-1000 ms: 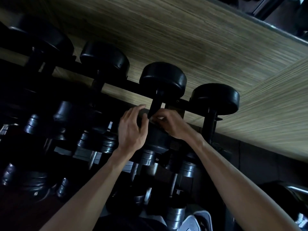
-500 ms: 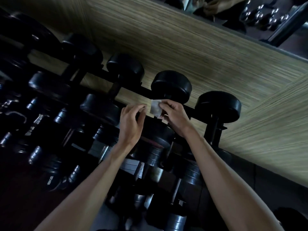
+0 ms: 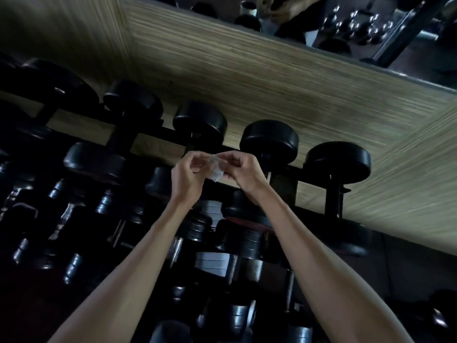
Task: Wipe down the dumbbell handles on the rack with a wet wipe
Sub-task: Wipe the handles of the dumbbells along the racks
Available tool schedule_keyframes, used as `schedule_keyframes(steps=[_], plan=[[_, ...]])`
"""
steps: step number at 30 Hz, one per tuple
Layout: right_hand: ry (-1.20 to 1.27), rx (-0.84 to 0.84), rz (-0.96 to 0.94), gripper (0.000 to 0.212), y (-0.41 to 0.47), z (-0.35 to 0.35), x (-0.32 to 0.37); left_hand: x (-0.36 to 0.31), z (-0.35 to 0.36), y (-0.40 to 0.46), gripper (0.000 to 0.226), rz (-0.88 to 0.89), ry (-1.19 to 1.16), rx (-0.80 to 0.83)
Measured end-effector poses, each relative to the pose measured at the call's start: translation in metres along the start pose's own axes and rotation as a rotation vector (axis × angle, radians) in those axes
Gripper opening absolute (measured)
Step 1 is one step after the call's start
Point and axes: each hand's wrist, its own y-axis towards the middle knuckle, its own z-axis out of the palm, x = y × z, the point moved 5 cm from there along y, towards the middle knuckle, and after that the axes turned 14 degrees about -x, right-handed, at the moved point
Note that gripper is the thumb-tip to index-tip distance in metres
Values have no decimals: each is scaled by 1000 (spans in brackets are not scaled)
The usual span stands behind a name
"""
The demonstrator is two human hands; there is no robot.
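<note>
A small white wet wipe is held up in the air in front of the dumbbell rack. My left hand pinches its left edge and my right hand pinches its right edge, fingers curled. Black round-headed dumbbells stand in a row on the top rail behind my hands. Lower tiers hold more dumbbells with chrome handles, dim and partly hidden by my forearms.
A wood-grain wall runs behind the rack. A mirror above it reflects gym equipment. The rack's black upright stands at the right. The lower left is very dark.
Both hands have lifted off the dumbbell and come up together. The wipe, unseen a second ago, is now held between them. The view has shifted so the rack sits lower and more to the left.
</note>
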Motion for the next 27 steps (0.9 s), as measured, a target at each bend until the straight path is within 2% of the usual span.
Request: schedule_keyframes(steps=[4,8,12,15,18,22,24,27], plan=[[-52,-92,-22,27,12,36,3,11,-25,36,19,-63,-39,25],[49,-149,145,20,21,64,-9,22,-44,57,21,-134,-83,55],[3,-120,232,16,24,83,-24,33,-58,61,25,-164,-101,49],[23,-155,144,22,21,89,-22,35,-61,58,22,-94,-77,21],[28,-179,92,13,18,89,-19,35,-57,54,19,-33,-41,40],[45,-219,92,9,16,84,-21,34,-54,54,15,-55,-50,106],[63,-208,116,19,15,86,-23,33,-56,58,11,-87,-80,121],[29,-201,92,13,9,90,-22,31,-59,58,8,-129,-110,130]])
